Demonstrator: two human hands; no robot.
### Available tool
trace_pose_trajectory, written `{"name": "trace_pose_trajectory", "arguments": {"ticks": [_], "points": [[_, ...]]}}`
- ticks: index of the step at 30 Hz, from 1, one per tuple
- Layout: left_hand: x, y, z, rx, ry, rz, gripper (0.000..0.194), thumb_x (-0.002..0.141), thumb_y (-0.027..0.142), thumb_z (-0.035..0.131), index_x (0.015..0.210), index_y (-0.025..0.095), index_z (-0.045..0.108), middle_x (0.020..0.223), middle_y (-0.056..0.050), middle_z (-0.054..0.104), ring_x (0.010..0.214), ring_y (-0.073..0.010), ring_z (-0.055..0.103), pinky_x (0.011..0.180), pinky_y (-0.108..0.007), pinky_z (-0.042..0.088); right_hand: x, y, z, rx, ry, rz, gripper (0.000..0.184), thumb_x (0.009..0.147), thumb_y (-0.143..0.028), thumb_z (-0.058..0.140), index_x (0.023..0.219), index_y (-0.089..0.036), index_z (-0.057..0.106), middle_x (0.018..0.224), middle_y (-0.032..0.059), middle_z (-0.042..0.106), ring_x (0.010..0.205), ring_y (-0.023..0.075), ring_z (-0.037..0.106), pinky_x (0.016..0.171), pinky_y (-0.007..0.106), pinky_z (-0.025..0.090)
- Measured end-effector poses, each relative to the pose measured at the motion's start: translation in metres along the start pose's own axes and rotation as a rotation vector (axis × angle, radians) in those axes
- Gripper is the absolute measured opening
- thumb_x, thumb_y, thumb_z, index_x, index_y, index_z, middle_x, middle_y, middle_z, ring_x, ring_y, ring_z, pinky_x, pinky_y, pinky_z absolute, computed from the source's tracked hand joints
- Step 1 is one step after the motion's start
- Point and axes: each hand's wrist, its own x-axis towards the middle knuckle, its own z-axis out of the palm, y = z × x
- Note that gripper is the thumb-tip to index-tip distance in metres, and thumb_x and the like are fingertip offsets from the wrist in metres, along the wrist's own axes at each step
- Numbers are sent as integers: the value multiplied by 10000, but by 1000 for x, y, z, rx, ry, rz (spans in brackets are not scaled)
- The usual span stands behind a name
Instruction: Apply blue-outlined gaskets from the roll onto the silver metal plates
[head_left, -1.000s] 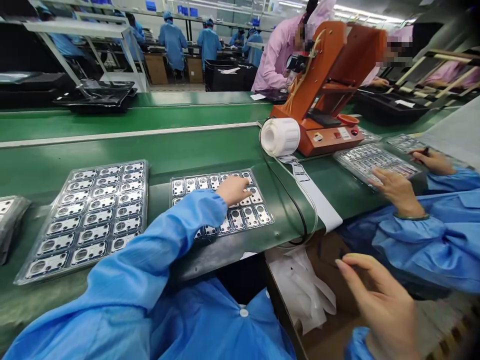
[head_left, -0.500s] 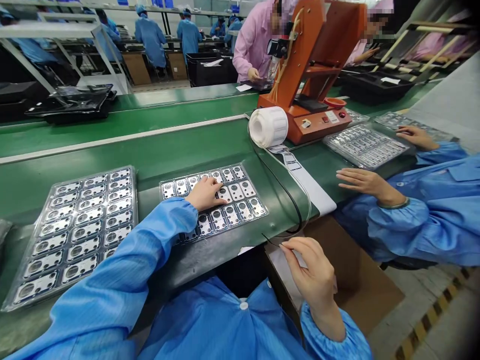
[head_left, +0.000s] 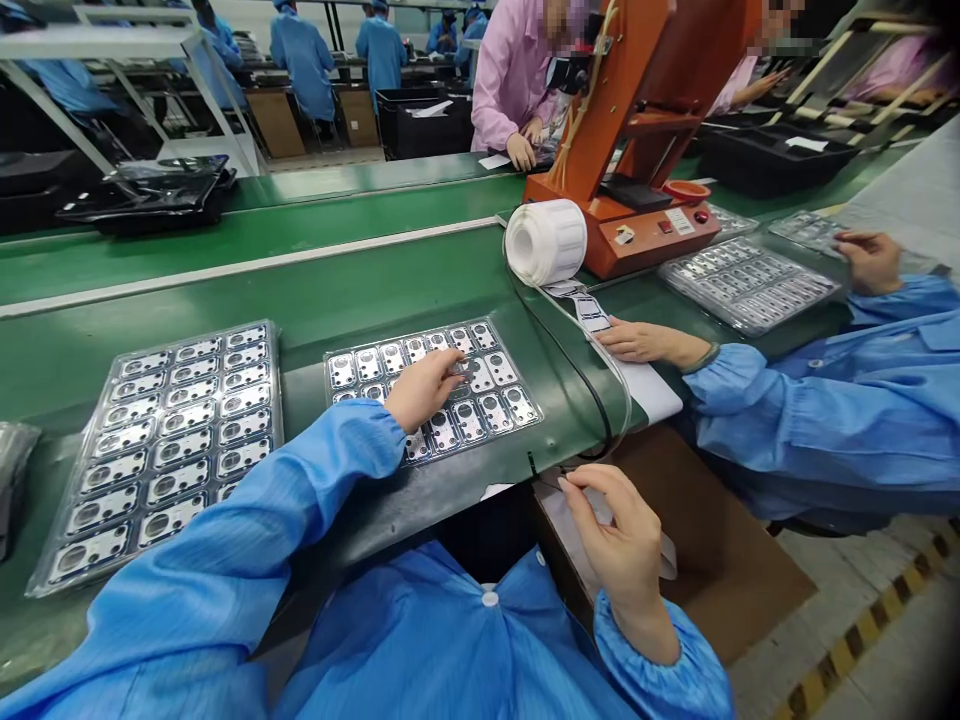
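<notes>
My left hand [head_left: 426,390] is over the front tray [head_left: 534,413], a clear plastic tray with rows of small silver plates [head_left: 493,412] that have round windows and dark holes. Its thumb and forefinger close around what looks like one plate's edge, partly hidden by the fingers. Just off the bench edge, my right hand [head_left: 616,530] pinches a thin dark strip or rod [head_left: 532,465] between thumb and forefinger; its exact kind is unclear. On the left lies a larger tray [head_left: 276,385] of similar plates.
An orange machine [head_left: 615,240] stands on the green bench [head_left: 405,270] beside a white label roll [head_left: 546,242]. Cables [head_left: 577,365] hang over the edge by a cardboard box [head_left: 720,540]. At right, a co-worker's hand [head_left: 652,342] rests by the label strip, near another tray [head_left: 750,280].
My left hand has lifted slightly and shifted right, its fingers drawn together over the tray. My right hand keeps its pinch. The co-worker's nearer hand has moved left onto the label strip.
</notes>
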Motion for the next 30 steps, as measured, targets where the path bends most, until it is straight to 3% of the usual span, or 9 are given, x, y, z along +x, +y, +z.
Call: {"name": "trace_pose_trajectory", "arguments": {"ticks": [2, 5, 7, 10, 14, 18, 23, 26, 30], "points": [[-22, 19, -10, -273, 34, -35, 267, 895, 275, 591, 1145, 185, 604, 1020, -62, 679, 807, -164, 614, 765, -318, 515, -4, 3, 4, 145, 22, 208, 33, 855, -248, 686, 846, -221, 670, 820, 18, 686, 775, 162, 652, 719, 298, 545], [-66, 49, -22, -640, -24, -119, 242, 878, 337, 618, 1058, 176, 628, 940, -47, 684, 752, -138, 601, 681, -270, 498, -7, 4, 13, 509, 22, 543, 204, 825, -393, 712, 815, -208, 626, 743, -2, 617, 671, 133, 588, 615, 271, 509], [-95, 62, -19, -834, -74, -235, 267, 884, 388, 622, 1033, 167, 629, 860, -41, 679, 717, -127, 598, 614, -236, 472, -5, 1, 19, 759, -50, 715, 277, 806, -437, 721, 768, -211, 566, 698, -26, 542, 595, 102, 508, 560, 254, 470], [-122, 67, 6, -1045, -92, -396, 384, 872, 491, 630, 1061, 159, 591, 825, -47, 683, 629, -106, 577, 481, -198, 386, 0, -6, 27, 971, -180, 863, 353, 784, -467, 728, 724, -219, 484, 671, -51, 438, 537, 79, 382, 504, 240, 412], [-128, 61, 48, -1227, -140, -497, 484, 850, 571, 616, 1091, 164, 514, 794, -45, 690, 591, -108, 602, 435, -179, 344, -4, -12, 33, 1044, -269, 936, 384, 757, -494, 747, 713, -223, 478, 648, -59, 400, 525, 79, 332, 475, 233, 369], [-123, 60, 62, -1214, -161, -475, 505, 845, 567, 624, 1122, 162, 507, 755, -27, 668, 569, -111, 593, 436, -187, 354, -21, -15, 38, 873, -250, 799, 274, 795, -436, 740, 746, -216, 585, 655, -36, 525, 557, 95, 459, 526, 241, 430], [-127, 65, 61, -1171, -35, -418, 362, 893, 428, 615, 1132, 174, 516, 846, -34, 687, 676, -114, 612, 699, -256, 508, -29, -28, 40, 324, -202, 367, 25, 868, -253, 679, 855, -231, 678, 804, 6, 677, 751, 150, 636, 681, 278, 527], [-130, 64, 62, -1163, -32, -435, 367, 895, 420, 615, 1154, 178, 518, 821, -26, 679, 671, -123, 621, 704, -267, 506, -23, -34, 39, 125, -182, 141, 78, 877, -166, 654, 857, -238, 675, 803, 7, 686, 766, 157, 643, 708, 295, 534], [-130, 60, 62, -1241, -90, -444, 441, 876, 481, 628, 1164, 172, 503, 777, -24, 672, 639, -125, 623, 566, -222, 443, -19, -33, 34, 75, -162, 123, 104, 877, -142, 660, 875, -243, 680, 812, 4, 682, 771, 152, 635, 712, 294, 530]]}}
